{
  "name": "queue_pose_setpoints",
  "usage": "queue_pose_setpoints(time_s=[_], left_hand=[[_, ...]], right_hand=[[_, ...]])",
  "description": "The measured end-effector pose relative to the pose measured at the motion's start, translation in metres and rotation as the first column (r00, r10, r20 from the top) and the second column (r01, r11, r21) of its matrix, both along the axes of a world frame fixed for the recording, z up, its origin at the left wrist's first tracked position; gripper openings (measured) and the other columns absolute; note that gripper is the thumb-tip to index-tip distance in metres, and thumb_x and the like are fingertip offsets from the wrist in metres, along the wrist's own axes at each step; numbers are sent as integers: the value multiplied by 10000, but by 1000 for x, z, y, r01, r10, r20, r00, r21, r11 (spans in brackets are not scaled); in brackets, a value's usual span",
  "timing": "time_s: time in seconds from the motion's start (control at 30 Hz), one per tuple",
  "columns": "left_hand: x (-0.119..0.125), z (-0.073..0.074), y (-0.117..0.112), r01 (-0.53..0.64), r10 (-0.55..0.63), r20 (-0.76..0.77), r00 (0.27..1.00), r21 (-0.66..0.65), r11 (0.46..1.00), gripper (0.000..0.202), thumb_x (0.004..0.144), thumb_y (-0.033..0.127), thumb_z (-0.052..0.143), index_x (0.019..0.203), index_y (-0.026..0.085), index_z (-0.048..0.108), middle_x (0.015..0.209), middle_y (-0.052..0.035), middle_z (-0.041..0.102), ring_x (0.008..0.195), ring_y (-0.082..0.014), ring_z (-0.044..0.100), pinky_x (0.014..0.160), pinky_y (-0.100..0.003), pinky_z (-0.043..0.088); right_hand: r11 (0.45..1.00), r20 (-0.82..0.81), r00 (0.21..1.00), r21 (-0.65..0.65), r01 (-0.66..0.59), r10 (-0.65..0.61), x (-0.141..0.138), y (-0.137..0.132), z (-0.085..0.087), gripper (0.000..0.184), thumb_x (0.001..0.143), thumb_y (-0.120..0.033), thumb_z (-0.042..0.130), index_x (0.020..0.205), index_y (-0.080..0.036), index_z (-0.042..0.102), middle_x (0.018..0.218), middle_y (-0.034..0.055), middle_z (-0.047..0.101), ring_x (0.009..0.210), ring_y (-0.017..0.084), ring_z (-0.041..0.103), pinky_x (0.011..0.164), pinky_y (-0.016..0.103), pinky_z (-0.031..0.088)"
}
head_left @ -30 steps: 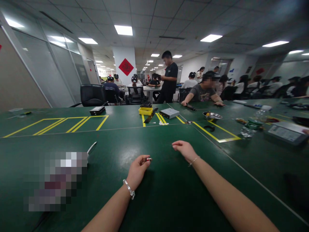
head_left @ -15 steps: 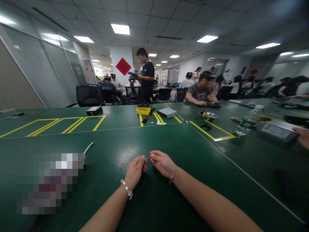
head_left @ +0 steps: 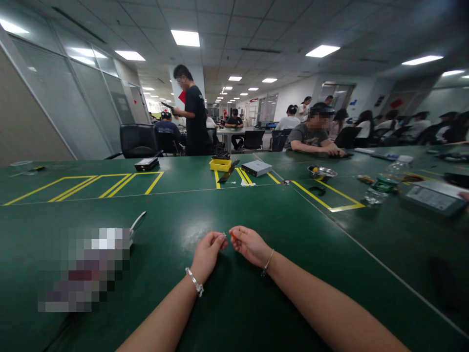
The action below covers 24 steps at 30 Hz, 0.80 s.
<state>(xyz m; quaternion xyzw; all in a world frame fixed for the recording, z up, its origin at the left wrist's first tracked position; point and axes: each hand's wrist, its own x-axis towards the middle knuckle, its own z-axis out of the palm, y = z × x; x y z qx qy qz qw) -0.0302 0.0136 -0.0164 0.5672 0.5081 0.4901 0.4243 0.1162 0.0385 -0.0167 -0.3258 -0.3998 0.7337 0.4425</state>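
My left hand (head_left: 209, 248) is closed in a pinch above the green table (head_left: 154, 274). A tiny silvery metal piece (head_left: 224, 234) pokes out between its thumb and forefinger; its kind is too small to make out. Close by on the right, my right hand (head_left: 252, 246) pinches a small orange piece (head_left: 232, 236), mostly hidden by the fingers. The fingertips of the two hands face each other with a narrow gap between them. Each wrist wears a silver bracelet.
A blurred-out object (head_left: 88, 269) with a white strap lies at left. Farther back are a black box (head_left: 146, 165), a yellow bin (head_left: 220, 165), a grey metal box (head_left: 256, 168), a metal bowl (head_left: 322, 172) and a bottle (head_left: 381, 188). A person (head_left: 313, 132) sits across the table.
Orange now shows at my right fingertips. Both hands keep nearly the same pose, a little to the right in view. The standing person behind the table has moved left.
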Motion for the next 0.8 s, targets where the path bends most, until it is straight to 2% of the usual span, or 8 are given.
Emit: queue_pose_setpoints(time_s=[0.17, 0.37, 0.57, 0.7, 0.8], left_hand=[[2, 3, -1, -82, 87, -80, 993, 55, 995, 168, 663, 275, 582, 782, 156, 582, 719, -13, 610, 699, -147, 562, 682, -273, 421], [2, 3, -3, -96, 107, -140, 984, 81, 992, 132, 634, 198, 576, 762, 171, 588, 749, -7, 610, 730, -154, 564, 663, -272, 424], [0, 1, -2, -109, 123, -140, 983, 99, 989, 127, 646, 214, 572, 766, 185, 602, 739, 2, 616, 716, -151, 560, 652, -265, 418], [1, 2, -2, -120, 136, -153, 979, 108, 987, 151, 649, 242, 584, 785, 189, 623, 732, 0, 609, 693, -148, 557, 634, -260, 414], [1, 2, -3, -133, 165, -200, 966, 165, 977, 148, 656, 266, 591, 779, 198, 637, 757, -5, 609, 696, -150, 551, 614, -257, 407]], right_hand=[[999, 3, 999, 10, 32, -32, -2, -1, 0, 271, 626, -366, 677, 709, -146, 543, 559, -25, 535, 501, 62, 460, 507, 212, 330], [999, -27, 999, -4, 39, -39, -2, 0, -3, 293, 540, -212, 739, 765, -140, 567, 703, 9, 597, 618, 82, 535, 655, 256, 402], [998, -19, 998, -16, 56, -56, -3, -2, 0, 277, 560, -213, 721, 792, -143, 586, 706, 5, 595, 609, 80, 543, 664, 261, 419], [993, -14, 993, 10, 121, -121, -8, -5, -1, 286, 538, -234, 734, 774, -157, 591, 717, 3, 609, 628, 85, 554, 672, 261, 423], [984, 27, 984, 26, 178, -178, -12, -7, -3, 284, 516, -262, 745, 737, -145, 610, 717, 20, 623, 667, 106, 565, 711, 284, 427]])
